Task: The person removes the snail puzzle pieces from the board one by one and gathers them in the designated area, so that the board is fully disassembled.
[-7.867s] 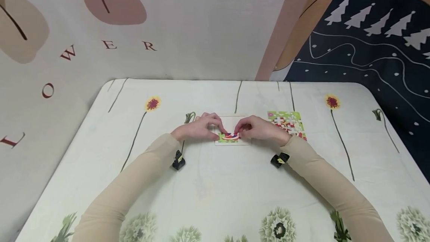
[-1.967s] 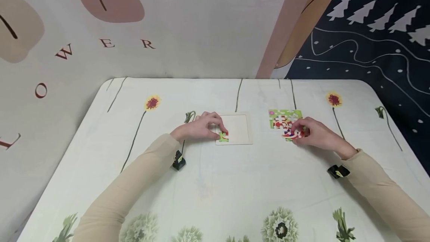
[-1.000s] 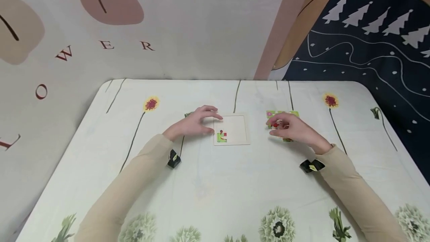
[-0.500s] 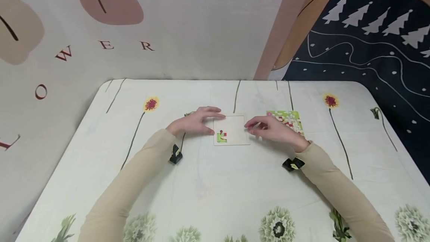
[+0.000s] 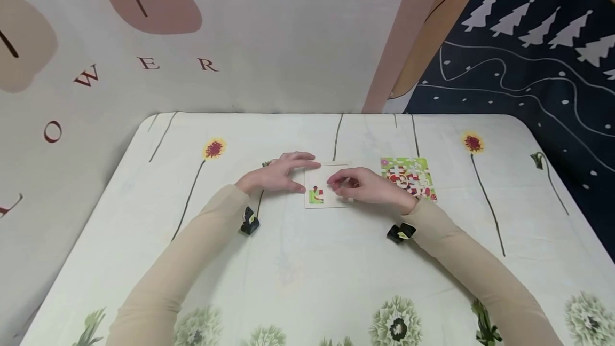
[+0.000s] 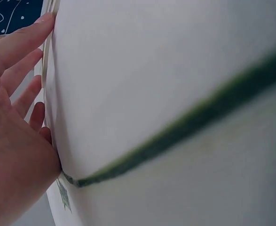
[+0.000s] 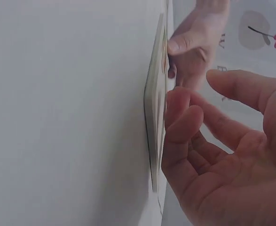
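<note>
A light, flat puzzle board lies mid-table with a green-and-red puzzle piece at its near left corner. My left hand rests by the board's left side, thumb at the edge and extended fingers near the far left corner. Over the right part of the board is my right hand, its fingers loosely bent. The right wrist view shows that hand's thumb apart from the fingers, with no piece visible between them. Colourful puzzle pieces lie close together to the right, partly behind the right hand.
A white flower-print cloth covers the table. Behind stands a pale printed backdrop, with a dark tree-patterned cloth at the right. Each wrist wears a small black camera.
The red-and-blue pieces earlier on the board now lie with the right group. My right hand has moved left from that group to the board. My left hand has let go of the corner piece.
</note>
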`<action>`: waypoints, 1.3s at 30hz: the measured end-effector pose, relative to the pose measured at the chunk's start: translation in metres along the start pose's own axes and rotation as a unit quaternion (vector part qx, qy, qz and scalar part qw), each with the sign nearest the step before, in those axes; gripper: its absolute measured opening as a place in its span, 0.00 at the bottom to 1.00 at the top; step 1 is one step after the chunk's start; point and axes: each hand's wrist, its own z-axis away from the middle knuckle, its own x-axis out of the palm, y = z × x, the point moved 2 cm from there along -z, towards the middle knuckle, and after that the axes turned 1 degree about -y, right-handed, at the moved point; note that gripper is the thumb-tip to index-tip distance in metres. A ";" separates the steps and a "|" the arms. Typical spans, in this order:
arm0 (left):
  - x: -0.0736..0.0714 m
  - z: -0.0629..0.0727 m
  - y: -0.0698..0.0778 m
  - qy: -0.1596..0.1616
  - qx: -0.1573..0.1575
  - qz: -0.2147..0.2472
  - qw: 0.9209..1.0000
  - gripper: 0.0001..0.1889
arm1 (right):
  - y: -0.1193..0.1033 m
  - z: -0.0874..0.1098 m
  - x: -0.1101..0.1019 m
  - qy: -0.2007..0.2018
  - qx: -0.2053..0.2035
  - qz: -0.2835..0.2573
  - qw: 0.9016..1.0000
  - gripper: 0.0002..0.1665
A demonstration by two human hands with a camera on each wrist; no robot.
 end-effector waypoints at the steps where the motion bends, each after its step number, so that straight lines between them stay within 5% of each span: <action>1: 0.000 0.000 0.000 -0.001 -0.002 0.000 1.000 0.35 | -0.001 -0.002 0.001 -0.004 0.002 0.003 1.000 0.18; 16: -0.001 0.000 0.002 -0.006 -0.006 0.003 1.000 0.35 | -0.013 -0.019 0.015 -0.018 0.004 0.037 0.999 0.21; 39: 0.000 0.001 0.001 -0.005 -0.011 0.000 1.000 0.36 | -0.013 -0.028 0.021 0.004 0.003 -0.071 0.997 0.12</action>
